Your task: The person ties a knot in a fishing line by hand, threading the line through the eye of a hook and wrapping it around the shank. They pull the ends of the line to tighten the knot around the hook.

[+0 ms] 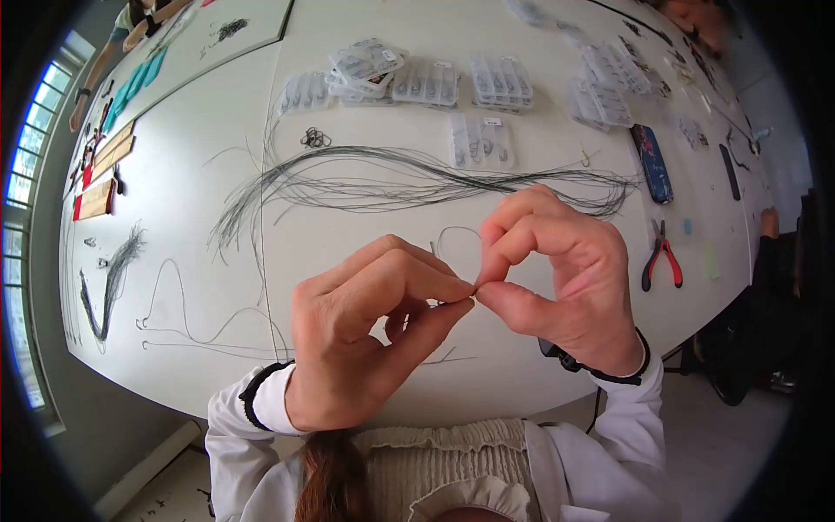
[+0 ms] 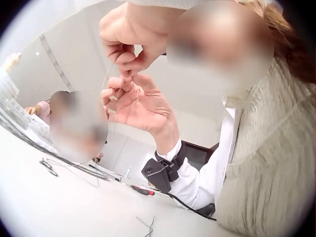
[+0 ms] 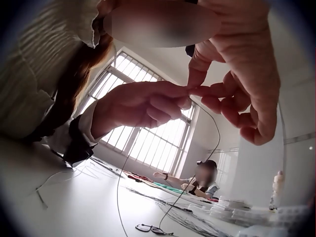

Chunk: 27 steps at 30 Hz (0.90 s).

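Both hands meet over the near part of the table, fingertip to fingertip. My left hand (image 1: 365,322) pinches a thin dark fishing line (image 3: 217,129) between thumb and forefinger. Right against it, the thumb and forefinger of my right hand (image 1: 565,278) pinch the same line, its other fingers curled back. The pinched bit is mostly hidden by the fingertips. From the hands the line loops down, and dark fish hooks (image 3: 153,229) show at its lower end in the right wrist view. Behind the hands lies a long bundle of dark lines (image 1: 374,165).
Clear plastic boxes (image 1: 426,83) of hooks are stacked at the back, with one box (image 1: 482,142) nearer. Red-handled pliers (image 1: 663,257) and a dark blue phone (image 1: 652,163) lie at right. Hooked lines (image 1: 209,339) and a dark fibre bunch (image 1: 109,291) lie at left. Other people sit around the table.
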Available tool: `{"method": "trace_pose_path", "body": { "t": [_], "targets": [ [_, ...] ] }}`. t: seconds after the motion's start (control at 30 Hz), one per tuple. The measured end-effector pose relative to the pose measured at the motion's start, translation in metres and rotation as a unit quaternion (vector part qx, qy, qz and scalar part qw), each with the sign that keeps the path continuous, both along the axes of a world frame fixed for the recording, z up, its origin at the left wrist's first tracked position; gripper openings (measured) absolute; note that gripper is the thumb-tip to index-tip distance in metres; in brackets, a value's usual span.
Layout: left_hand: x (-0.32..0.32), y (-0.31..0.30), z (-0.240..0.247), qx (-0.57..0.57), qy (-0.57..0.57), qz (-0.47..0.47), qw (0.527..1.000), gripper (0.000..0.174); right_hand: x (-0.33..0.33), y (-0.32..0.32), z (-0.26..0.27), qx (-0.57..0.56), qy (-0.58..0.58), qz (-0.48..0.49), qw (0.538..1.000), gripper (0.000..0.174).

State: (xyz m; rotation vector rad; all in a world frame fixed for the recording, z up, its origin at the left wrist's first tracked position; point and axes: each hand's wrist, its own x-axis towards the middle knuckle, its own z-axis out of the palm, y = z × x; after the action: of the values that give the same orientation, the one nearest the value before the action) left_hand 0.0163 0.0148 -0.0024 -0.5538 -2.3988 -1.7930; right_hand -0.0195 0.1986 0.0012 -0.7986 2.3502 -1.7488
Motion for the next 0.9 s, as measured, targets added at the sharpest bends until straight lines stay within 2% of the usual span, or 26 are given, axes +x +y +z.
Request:
{"method": "trace_pose_path", "body": {
  "t": [0.03,0.1,0.2,0.3,0.53,0.6,0.63,0.67,0.7,0.73,0.77,0.83,0.9],
  "targets": [
    [0.000,0.000,0.002,0.000,0.000,0.000,1.000,0.016,0.000,0.000,0.000,0.000,0.000,0.000,1.000,0.009],
    [0.001,0.000,0.007,0.056,-0.099,-0.002,0.993,0.015,0.001,0.000,-0.001,-0.012,-0.019,-0.008,1.000,0.009],
    [0.003,0.003,0.009,0.019,-0.083,0.041,0.996,0.013,0.000,0.000,-0.002,-0.024,-0.032,-0.014,0.999,0.008],
    [0.001,-0.004,0.009,-0.033,-0.056,0.026,0.998,0.011,0.002,-0.003,-0.003,-0.038,-0.054,-0.018,0.998,0.007],
    [-0.001,-0.004,-0.004,0.032,-0.015,0.061,0.998,0.013,0.000,-0.007,-0.005,-0.088,-0.054,0.000,0.995,0.014],
    [-0.001,-0.004,-0.001,0.053,-0.042,0.083,0.994,0.011,0.001,-0.008,-0.002,-0.057,0.153,-0.099,0.982,0.018],
    [-0.001,-0.004,0.000,0.053,-0.042,0.085,0.994,0.011,0.007,-0.005,0.002,-0.022,0.217,-0.128,0.967,0.023],
    [0.000,-0.003,0.002,0.095,-0.090,0.090,0.987,0.008,0.011,-0.002,0.005,-0.021,0.217,-0.126,0.968,0.023],
    [0.000,-0.003,0.003,0.136,-0.137,0.094,0.977,0.006,0.013,0.000,0.007,0.064,0.356,-0.106,0.926,0.025],
    [0.000,-0.002,0.004,0.137,-0.136,0.095,0.977,0.006,0.015,0.001,0.009,0.148,0.485,-0.084,0.858,0.027],
    [0.000,-0.001,0.004,0.171,-0.165,0.097,0.967,0.006,0.018,-0.008,0.005,0.159,0.504,-0.128,0.839,0.033],
    [0.000,-0.002,0.003,0.203,-0.192,0.098,0.955,0.006,0.017,-0.010,0.000,0.182,0.509,-0.132,0.831,0.035],
    [0.000,-0.006,-0.002,0.200,-0.178,0.029,0.963,0.008,0.013,-0.013,-0.009,0.182,0.518,-0.144,0.824,0.038]
  ]
}}
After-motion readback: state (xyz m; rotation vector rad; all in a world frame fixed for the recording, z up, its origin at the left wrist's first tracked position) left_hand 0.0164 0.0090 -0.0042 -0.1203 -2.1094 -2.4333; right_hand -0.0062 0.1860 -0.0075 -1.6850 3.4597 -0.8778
